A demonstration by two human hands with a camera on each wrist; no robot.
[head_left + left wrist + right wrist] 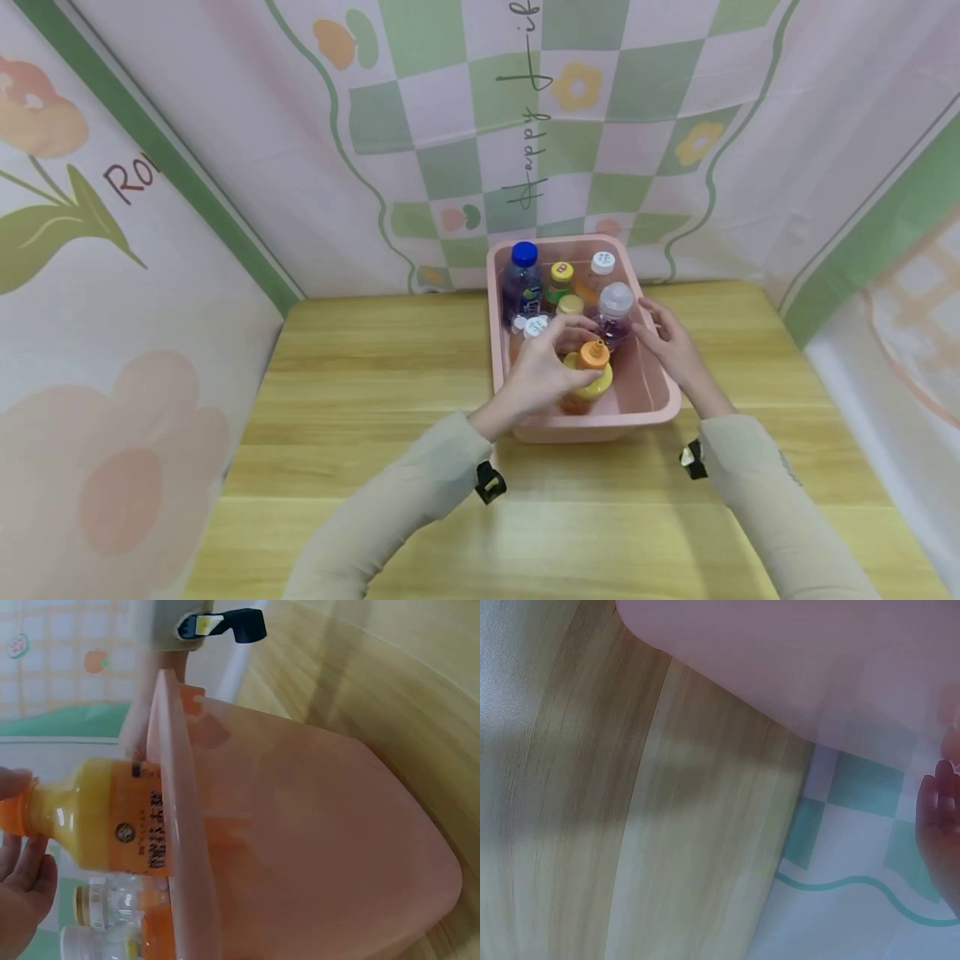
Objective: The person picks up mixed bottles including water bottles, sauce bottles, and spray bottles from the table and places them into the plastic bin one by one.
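Observation:
A yellow bottle with an orange label and orange spout cap stands upright in the near part of the pink bin. My left hand pinches the cap, thumb on the near side and fingers on the far side. Its lower end is hidden behind the bin wall. Beside the bin's right rim is my right hand, its fingers loosely bent at the rim and holding nothing. A clear-capped bottle with purple contents stands just inside from it.
Behind the yellow bottle, the bin holds a blue-capped bottle, a yellow-capped bottle, a white-capped bottle and several others. The bin sits on a wooden table against a checkered cloth backdrop.

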